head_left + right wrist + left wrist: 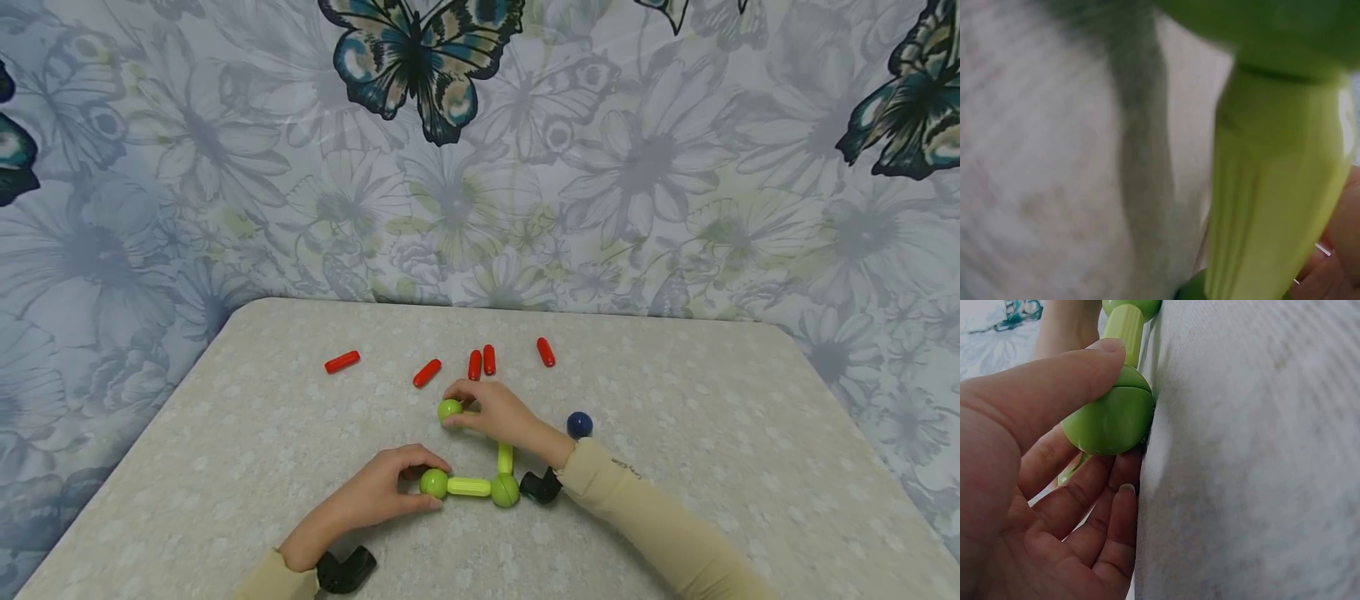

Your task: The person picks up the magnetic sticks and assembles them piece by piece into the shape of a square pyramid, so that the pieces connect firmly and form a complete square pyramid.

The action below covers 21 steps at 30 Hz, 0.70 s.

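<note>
My left hand [378, 490] holds a green ball [433, 483] between thumb and fingers; in the left wrist view the thumb lies across this ball [1110, 422]. A ribbed yellow-green rod [468, 487] joins it to a second green ball [505, 490] at a corner. From there another rod [506, 458] points toward the back, its far end hidden under my right hand [504, 414]. That hand pinches a third green ball [450, 410] behind the left one. Close up in the right wrist view are a rod [1279, 181] and a ball [1272, 25], with fingers partly showing alongside.
Several red rods lie toward the back of the table [225, 417], among them one at the left [342, 362] and one at the right [546, 352]. A dark blue ball [580, 425] sits just beyond my right wrist. A patterned fabric backdrop [465, 208] stands behind the table.
</note>
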Each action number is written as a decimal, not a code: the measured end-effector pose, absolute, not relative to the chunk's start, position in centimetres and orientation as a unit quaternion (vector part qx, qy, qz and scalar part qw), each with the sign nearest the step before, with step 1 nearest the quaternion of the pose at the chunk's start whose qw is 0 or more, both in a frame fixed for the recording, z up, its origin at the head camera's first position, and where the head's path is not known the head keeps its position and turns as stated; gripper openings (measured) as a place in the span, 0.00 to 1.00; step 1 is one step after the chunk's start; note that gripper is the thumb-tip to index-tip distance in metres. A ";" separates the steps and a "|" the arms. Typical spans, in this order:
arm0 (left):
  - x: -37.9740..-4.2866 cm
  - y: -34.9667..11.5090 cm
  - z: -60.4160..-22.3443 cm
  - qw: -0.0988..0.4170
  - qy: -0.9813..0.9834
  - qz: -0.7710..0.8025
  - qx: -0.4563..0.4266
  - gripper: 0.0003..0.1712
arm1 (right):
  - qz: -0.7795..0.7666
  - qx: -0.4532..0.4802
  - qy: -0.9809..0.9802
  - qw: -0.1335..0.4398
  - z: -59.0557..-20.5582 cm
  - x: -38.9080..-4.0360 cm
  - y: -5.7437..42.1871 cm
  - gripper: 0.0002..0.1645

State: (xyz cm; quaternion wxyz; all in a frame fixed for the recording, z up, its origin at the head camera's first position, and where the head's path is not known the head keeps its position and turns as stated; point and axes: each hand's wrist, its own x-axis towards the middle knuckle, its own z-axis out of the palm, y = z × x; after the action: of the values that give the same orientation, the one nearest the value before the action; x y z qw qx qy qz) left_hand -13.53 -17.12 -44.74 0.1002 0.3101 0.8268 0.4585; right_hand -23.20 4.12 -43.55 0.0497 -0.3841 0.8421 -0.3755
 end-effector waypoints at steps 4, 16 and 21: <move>-13.6 -17.0 -44.8 0.102 0.826 0.461 0.309 0.20 | -0.373 -0.385 0.843 0.051 -43.7 -23.1 4.1 0.17; -13.5 -16.9 -44.8 0.095 0.827 0.458 0.313 0.20 | -0.337 -0.380 0.860 0.058 -43.5 -23.2 3.9 0.20; -13.5 -16.9 -44.7 0.095 0.827 0.459 0.310 0.20 | -0.331 -0.382 0.861 0.061 -43.5 -23.3 4.0 0.21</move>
State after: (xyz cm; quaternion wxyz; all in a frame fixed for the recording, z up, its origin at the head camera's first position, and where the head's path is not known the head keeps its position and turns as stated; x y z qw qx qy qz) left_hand -13.46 -16.89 -44.73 0.0949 0.3105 0.8269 0.4591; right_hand -23.28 4.04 -43.47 0.0614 -0.3822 0.8607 -0.3306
